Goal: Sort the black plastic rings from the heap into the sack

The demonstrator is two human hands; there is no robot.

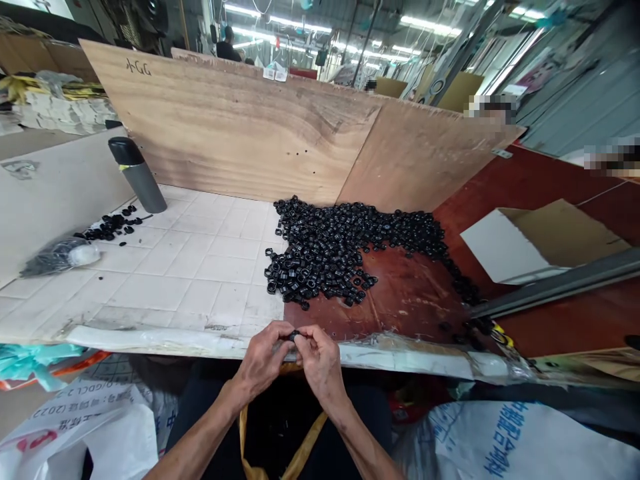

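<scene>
At the front edge of the table, my left hand and my right hand meet, both with fingers pinched. Between their fingertips is a small black ring-shaped part, mostly covered by the fingers. Just beyond them spreads a large heap of similar small black parts, which reaches back to the wooden board and off to the right. Below my hands, a bag with a yellow rim hangs open in my lap; its inside is dark.
A dark grey bottle stands at the left, near loose black pieces and a plastic bag. Behind rises a plywood board. To the right are an open carton, a metal bar and yellow-handled scissors.
</scene>
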